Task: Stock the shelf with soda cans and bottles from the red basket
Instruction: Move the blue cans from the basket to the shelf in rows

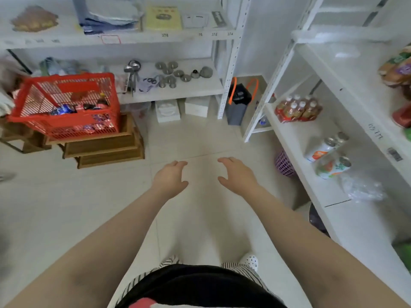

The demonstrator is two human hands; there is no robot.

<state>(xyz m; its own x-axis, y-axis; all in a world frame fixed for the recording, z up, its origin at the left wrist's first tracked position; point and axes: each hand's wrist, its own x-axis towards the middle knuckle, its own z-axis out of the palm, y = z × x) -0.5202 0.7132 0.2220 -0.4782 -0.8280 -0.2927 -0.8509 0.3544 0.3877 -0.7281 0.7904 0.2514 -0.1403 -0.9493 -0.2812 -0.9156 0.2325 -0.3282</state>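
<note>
Item: left hand (171, 177) and right hand (236, 175), both out over the floor, fingers loosely spread, holding nothing.

Item: red basket (66, 105), front left, perched on stacked wooden crates (106, 147); cans and a bottle visible inside, labels too blurred for me to read.

Item: white shelf (311, 174) at my right, already carrying a shrink-wrapped bottle pack (298, 108) and cans (329, 156) lying on their sides beside loose plastic film (362, 188).

Risks as I judge them: the basket sits high on narrow crates, so a one-sided pull could tip it; lying cans may roll off when nudged; the film could snag a placed can.
</note>
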